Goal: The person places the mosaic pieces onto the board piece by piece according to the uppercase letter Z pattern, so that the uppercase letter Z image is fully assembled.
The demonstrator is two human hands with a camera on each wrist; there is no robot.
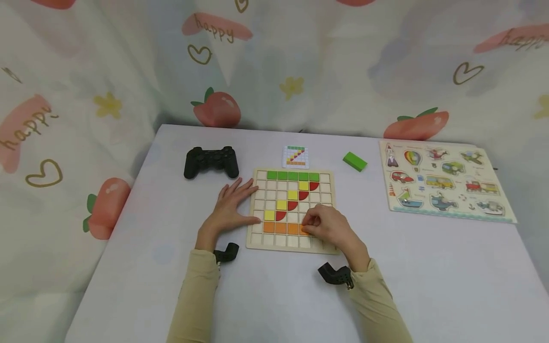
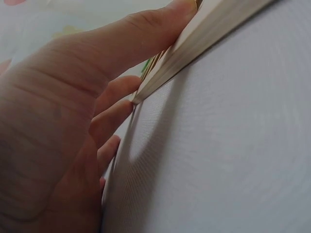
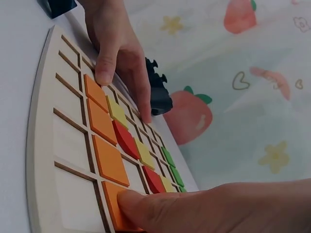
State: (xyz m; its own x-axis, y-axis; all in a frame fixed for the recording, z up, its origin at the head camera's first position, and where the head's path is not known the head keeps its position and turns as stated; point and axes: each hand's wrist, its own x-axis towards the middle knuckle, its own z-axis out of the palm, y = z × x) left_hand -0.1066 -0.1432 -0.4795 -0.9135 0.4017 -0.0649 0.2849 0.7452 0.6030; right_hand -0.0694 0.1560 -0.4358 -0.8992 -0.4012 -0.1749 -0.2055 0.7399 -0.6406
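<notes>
A wooden grid board (image 1: 279, 248) lies on the table with coloured tiles in its cells. Green tiles (image 1: 293, 176) form a row near the top, yellow squares (image 1: 281, 205) and red quarter-round tiles (image 1: 292, 206) run diagonally, and orange squares (image 1: 280, 228) line a lower row. My left hand (image 1: 229, 209) rests at the board's left edge, fingers spread and thumb on the rim. With thumb and curled fingers, my right hand (image 1: 332, 226) holds the rightmost orange square tile (image 3: 112, 201) at its cell; the fingers partly cover it.
A small pattern card (image 1: 296, 157) lies just behind the board. Behind and left is a black game controller (image 1: 211, 162); a green block (image 1: 355, 161) lies behind and right. A vehicle picture puzzle (image 1: 454, 216) occupies the table's right side. Black camera mounts (image 1: 334, 275) extend from the wrists.
</notes>
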